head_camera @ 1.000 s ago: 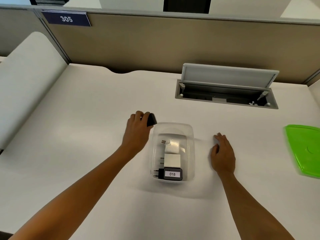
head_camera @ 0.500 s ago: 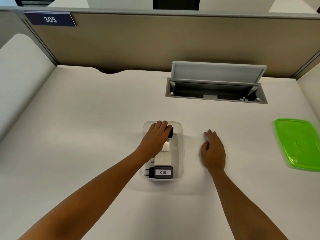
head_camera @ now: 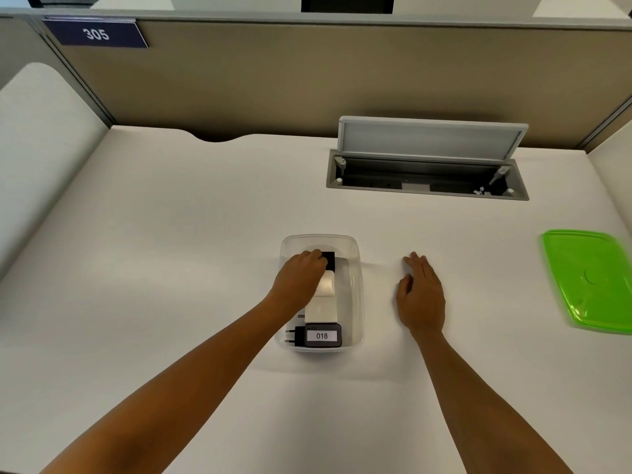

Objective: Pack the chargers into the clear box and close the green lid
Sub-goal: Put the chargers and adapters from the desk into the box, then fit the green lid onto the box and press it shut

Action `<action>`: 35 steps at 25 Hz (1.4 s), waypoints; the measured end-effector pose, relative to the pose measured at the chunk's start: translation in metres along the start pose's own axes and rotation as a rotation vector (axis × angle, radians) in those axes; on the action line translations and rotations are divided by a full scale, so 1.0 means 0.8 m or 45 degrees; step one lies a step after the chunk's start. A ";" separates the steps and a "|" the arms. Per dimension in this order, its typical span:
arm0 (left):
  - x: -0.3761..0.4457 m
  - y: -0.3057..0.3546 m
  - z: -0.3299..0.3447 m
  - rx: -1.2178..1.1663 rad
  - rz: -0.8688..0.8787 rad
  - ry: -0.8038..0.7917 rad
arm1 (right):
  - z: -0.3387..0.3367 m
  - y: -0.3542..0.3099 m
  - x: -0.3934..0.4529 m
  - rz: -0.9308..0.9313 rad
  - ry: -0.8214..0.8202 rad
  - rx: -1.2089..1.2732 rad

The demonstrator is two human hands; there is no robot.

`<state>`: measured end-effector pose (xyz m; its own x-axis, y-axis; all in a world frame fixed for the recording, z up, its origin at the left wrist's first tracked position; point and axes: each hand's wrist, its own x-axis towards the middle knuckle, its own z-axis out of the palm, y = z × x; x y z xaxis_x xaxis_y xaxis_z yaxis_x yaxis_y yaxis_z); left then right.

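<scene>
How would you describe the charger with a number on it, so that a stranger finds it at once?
Find the clear box in the middle of the white desk. Inside, at the end nearest the person, lies a black charger. Unlike the white chargers beside it, it carries a white label reading 018.

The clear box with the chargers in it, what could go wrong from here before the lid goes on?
1. The left hand is setting a black charger at the far end of the clear box, partly over a white charger. If it sits high, the lid may not close flat.
2. The green lid lies far off to the right, while the right hand rests flat on the desk; reaching for it could nudge the box.
</scene>
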<state>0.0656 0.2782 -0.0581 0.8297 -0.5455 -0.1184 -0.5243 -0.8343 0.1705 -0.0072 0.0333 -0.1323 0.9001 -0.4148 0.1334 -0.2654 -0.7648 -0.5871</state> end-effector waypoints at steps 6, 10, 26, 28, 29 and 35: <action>-0.019 0.009 -0.006 -0.284 -0.184 0.190 | 0.001 0.000 0.000 -0.009 0.001 0.003; -0.028 0.028 -0.025 -0.358 -0.119 0.275 | -0.004 -0.002 -0.004 -0.021 0.053 0.048; 0.006 0.171 -0.012 -0.437 0.178 0.429 | -0.144 0.119 -0.030 0.010 0.114 -0.105; 0.009 0.178 -0.009 -0.436 0.166 0.431 | -0.163 0.143 -0.016 0.093 0.081 -0.227; 0.010 0.181 -0.008 -0.436 0.159 0.436 | -0.170 0.154 -0.008 0.145 0.061 -0.299; 0.006 0.179 -0.005 -0.423 0.112 0.496 | -0.195 0.186 0.038 0.362 -0.074 -0.477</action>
<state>-0.0043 0.1566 -0.0307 0.8283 -0.4897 0.2722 -0.5584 -0.6822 0.4720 -0.0732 -0.1701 -0.0912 0.7888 -0.6132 -0.0420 -0.6006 -0.7546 -0.2642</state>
